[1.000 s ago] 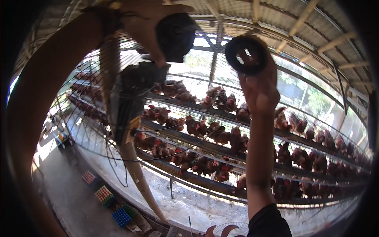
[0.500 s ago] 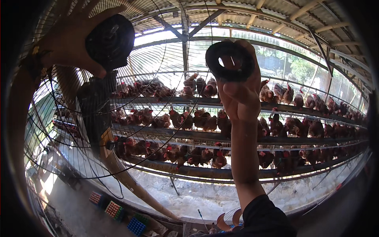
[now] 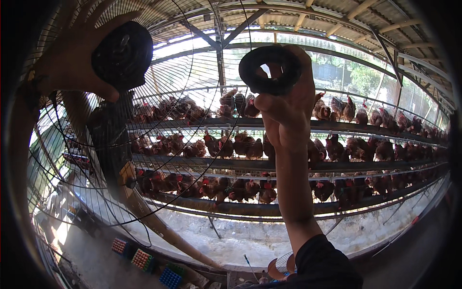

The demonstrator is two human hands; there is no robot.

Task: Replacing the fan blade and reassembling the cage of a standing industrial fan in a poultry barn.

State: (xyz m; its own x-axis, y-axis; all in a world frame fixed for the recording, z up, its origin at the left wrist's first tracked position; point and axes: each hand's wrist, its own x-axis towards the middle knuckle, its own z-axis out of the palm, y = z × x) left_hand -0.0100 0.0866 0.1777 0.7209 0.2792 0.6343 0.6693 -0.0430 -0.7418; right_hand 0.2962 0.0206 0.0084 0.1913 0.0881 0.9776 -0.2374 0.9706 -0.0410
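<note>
My left hand point(image 3: 70, 65) grips a round black housing point(image 3: 122, 55) at the upper left, fingers curved around it, against a large wire fan guard point(image 3: 183, 62). Below the housing runs a dark fan stand point(image 3: 103, 139), fixed to a bamboo pole point(image 3: 168, 226). My right hand point(image 3: 286, 115) is raised right of the guard, closed on a black ring point(image 3: 250, 67) with a wide hole, its arm stretched up from the lower edge.
Several tiers of cages with brown hens point(image 3: 255, 149) and long troughs point(image 3: 226, 207) run across behind. Egg trays point(image 3: 142, 260) and blue trays point(image 3: 170, 278) lie on the concrete floor point(image 3: 96, 255) at lower left. Bamboo-beamed corrugated roofing point(image 3: 365, 24) is overhead.
The view has tilted and shifted since a second ago. My left hand and the housing now appear further left and lower; my right hand with the ring appears slightly further left.
</note>
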